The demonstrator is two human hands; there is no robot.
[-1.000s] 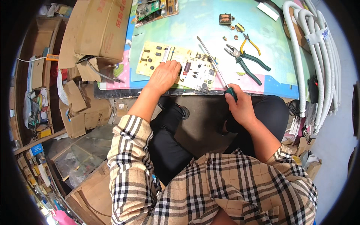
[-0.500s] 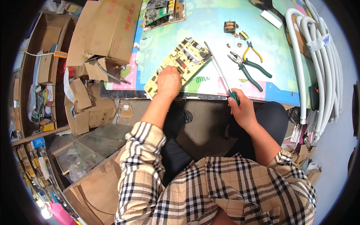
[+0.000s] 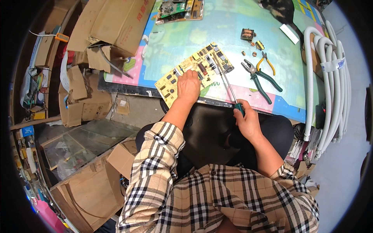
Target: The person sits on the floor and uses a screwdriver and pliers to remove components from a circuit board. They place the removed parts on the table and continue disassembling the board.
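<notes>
Left hand [image 3: 189,86] lies flat, fingers spread, on the yellow circuit board [image 3: 194,72] at the near edge of the surface [image 3: 175,39]. Right hand [image 3: 245,121] is clamped on the screwdriver [image 3: 226,83], tip at the board's right part. Most components look still mounted, so work seems early. Vs. 0.5 s ago: board sits turned a bit, tip now on it. Pliers [image 3: 261,75] lie to the right, untouched.

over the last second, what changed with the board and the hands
The yellow circuit board was turned under the left hand, from lying roughly square to the table edge to a diagonal, its far end now up and to the right. The right hand kept hold of the long screwdriver, whose shaft now lies across the board. The pliers stayed put.
</notes>
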